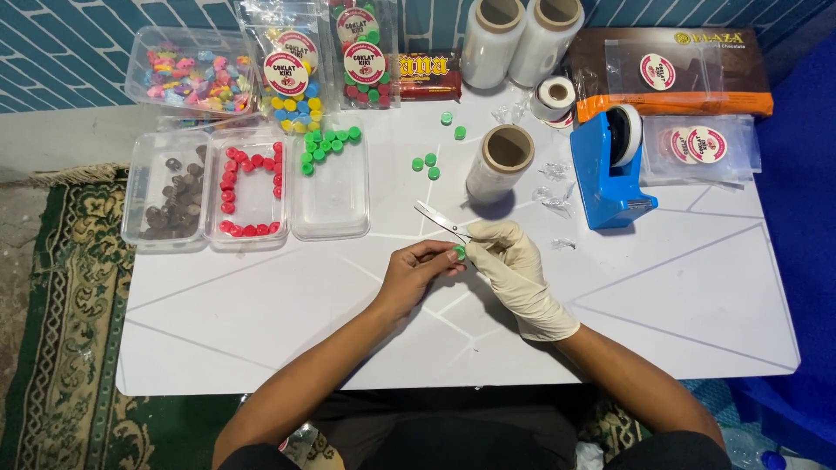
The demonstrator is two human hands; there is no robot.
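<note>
Left hand (416,268), bare, pinches a small green piece (458,252) at its fingertips, near the table's (662,296) middle. Right hand (514,265), in a white glove, is clamped on small scissors (440,219), blades parted and pointing to the far edge. The piece looks light, small, likely slippery; edge pinch suits. Cling-film roll (499,163) just beyond.

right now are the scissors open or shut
Open: the scissors in the gloved right hand show two blades spread apart in a narrow V at the tips.

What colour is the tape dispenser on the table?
Blue; the tape dispenser shows clearly in the head view.
</note>
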